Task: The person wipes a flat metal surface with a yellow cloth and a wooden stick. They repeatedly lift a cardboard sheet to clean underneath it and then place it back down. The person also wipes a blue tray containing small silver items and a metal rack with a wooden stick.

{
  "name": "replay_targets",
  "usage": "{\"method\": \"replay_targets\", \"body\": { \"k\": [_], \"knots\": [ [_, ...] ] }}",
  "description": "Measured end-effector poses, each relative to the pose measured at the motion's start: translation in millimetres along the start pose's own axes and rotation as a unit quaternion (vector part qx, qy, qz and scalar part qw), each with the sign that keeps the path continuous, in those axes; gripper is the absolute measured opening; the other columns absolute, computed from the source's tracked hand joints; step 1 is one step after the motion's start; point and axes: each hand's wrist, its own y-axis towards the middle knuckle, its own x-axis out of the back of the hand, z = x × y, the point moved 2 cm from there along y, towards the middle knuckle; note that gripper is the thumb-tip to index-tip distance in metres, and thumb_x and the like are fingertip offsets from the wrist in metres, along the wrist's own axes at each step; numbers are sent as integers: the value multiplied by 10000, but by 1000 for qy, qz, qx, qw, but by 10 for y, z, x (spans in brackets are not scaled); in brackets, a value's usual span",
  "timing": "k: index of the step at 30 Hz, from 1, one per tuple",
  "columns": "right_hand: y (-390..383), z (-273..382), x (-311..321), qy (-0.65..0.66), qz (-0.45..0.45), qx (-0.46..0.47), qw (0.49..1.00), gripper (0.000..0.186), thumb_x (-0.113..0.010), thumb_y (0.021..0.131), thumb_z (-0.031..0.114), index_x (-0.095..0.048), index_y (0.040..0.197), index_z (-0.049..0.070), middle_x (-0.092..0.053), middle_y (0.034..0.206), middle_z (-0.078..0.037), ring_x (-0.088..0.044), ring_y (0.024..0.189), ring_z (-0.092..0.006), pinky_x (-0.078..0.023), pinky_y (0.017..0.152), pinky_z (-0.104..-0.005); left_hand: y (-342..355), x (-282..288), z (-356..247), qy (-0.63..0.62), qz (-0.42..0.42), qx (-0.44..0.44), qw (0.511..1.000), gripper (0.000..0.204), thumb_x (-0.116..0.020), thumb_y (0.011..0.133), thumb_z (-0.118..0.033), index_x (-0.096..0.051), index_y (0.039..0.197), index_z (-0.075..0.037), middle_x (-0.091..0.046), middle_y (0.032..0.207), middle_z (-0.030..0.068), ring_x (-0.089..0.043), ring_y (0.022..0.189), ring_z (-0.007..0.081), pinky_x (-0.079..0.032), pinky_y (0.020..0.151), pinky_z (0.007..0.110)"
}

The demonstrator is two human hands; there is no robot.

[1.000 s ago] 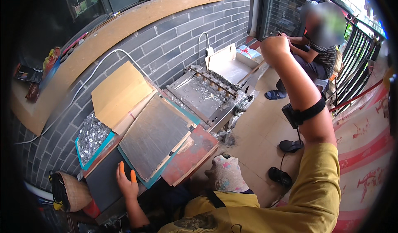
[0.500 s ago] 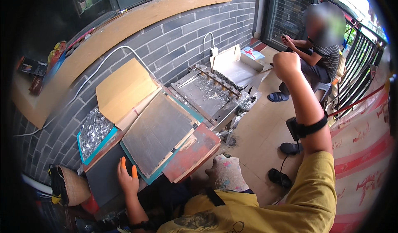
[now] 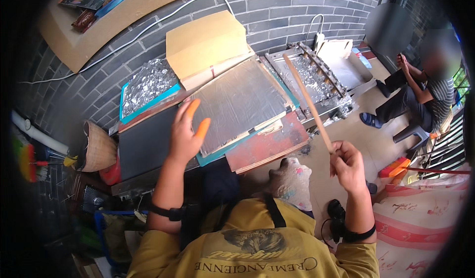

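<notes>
My right hand (image 3: 348, 165) is closed around the lower end of a long, thin wooden stick (image 3: 309, 102), which slants up and left in front of a metal plate strewn with silvery flakes (image 3: 316, 77). My left hand (image 3: 184, 135) is open, with orange covers on two fingertips. Its fingers are at the left edge of a dark, worn flat board (image 3: 242, 102); I cannot tell whether they touch it. That board lies on a stack with teal edges. Under the stack's right side shows a reddish, stained board (image 3: 272, 144).
A teal tray of silvery flakes (image 3: 151, 87) and a tan folded sheet (image 3: 205, 43) lie along the brick wall. A woven basket (image 3: 99, 147) stands at the left. At the right sits a person in a striped shirt (image 3: 440, 102), beyond an open box (image 3: 346, 70).
My right hand has come down from its raised position, bringing the stick into full view. My left hand has moved up to the dark board's edge. The whole view has shifted leftward.
</notes>
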Motion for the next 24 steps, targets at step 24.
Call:
{"method": "replay_targets", "body": {
  "k": [24],
  "knots": [
    [-681,-3,112,-112,-5,-47,993,239,-589,841,-72,-608,1079,-65,-488,637,34,-438,541,-33,-336,483,-198,239,-964,-845,53,192,-150,969,559,-590,875,-373,-511,1259,25,-468,1345,201,-372,1318,369,-237,1125,486]
  ]
}}
